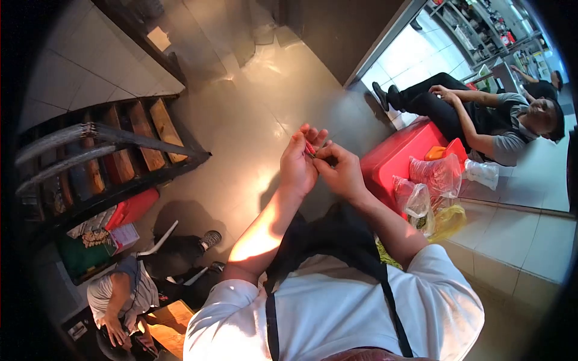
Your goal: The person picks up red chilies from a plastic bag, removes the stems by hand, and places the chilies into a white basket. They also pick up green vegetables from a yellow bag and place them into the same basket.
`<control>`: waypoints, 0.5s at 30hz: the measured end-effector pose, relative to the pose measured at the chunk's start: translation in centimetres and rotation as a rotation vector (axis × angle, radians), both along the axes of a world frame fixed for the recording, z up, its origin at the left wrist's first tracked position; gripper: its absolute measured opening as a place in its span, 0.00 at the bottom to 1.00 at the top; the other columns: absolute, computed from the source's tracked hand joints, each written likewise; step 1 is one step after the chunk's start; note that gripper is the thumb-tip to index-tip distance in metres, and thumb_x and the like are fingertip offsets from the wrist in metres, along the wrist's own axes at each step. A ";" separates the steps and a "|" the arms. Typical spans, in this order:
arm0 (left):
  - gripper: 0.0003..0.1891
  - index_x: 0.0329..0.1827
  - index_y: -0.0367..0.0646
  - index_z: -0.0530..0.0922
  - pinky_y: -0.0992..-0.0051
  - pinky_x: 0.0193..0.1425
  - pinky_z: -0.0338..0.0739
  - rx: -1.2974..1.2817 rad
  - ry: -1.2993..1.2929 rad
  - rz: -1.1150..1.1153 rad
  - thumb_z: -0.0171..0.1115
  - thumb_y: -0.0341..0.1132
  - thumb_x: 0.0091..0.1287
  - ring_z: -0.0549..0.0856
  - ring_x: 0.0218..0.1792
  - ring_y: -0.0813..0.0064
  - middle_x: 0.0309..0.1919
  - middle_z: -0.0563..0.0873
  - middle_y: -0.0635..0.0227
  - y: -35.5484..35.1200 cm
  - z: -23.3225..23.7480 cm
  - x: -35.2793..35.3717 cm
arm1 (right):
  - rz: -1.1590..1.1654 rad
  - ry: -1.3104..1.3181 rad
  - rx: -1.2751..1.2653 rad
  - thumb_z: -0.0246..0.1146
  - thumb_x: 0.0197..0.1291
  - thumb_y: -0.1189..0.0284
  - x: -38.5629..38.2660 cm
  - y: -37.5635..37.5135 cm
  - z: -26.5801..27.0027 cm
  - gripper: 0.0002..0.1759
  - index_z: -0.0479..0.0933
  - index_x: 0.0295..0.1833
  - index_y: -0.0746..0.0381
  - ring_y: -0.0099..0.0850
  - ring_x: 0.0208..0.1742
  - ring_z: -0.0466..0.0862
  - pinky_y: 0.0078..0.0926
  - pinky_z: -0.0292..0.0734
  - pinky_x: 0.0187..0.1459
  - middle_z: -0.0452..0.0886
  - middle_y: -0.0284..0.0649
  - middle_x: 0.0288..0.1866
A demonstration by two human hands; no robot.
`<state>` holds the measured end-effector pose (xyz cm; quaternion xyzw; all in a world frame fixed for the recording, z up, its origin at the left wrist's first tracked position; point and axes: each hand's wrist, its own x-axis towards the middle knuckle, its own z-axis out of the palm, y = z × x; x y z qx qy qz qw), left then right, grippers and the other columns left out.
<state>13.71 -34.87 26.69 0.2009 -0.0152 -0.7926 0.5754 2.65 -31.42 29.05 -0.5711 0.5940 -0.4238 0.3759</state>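
Together, left hand (297, 169), right hand (343, 175) on stick (310, 148)

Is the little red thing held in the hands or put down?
Held: left hand and right hand both pinch the little red thing between their fingers.

no readable text, labels, signs — none legible

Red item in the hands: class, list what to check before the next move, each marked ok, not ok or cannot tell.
1. Both hands pinch the red item: ok.
2. The left hand is closed on it: ok.
3. The right hand has fingertips on it: ok.
4. Item undamaged: cannot tell.
5. The red bin with bags is by the right arm: ok.
6. The seated person is clear of the hands: ok.
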 end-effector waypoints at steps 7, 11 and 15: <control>0.13 0.59 0.44 0.67 0.61 0.56 0.78 -0.066 -0.065 0.140 0.46 0.39 0.77 0.82 0.45 0.66 0.39 0.77 0.66 -3.8 1.4 2.3 | 0.040 0.053 -0.074 0.66 0.52 0.76 2.9 -4.0 1.5 0.06 0.78 0.35 0.66 0.29 0.28 0.82 0.28 0.77 0.34 0.80 0.46 0.27; 0.16 0.62 0.44 0.65 0.64 0.51 0.79 -0.038 -0.168 0.217 0.48 0.41 0.77 0.81 0.37 0.69 0.33 0.76 0.67 -6.8 0.6 3.7 | 0.142 0.083 -0.004 0.66 0.54 0.77 4.5 -7.7 2.3 0.05 0.79 0.35 0.67 0.23 0.32 0.81 0.24 0.77 0.38 0.81 0.41 0.29; 0.17 0.61 0.43 0.66 0.69 0.47 0.78 0.038 -0.203 0.277 0.48 0.44 0.77 0.76 0.32 0.74 0.29 0.73 0.71 -12.5 -1.0 4.6 | 0.229 0.078 -0.005 0.65 0.53 0.76 5.3 -14.5 0.3 0.07 0.78 0.37 0.67 0.31 0.29 0.83 0.29 0.77 0.35 0.82 0.46 0.30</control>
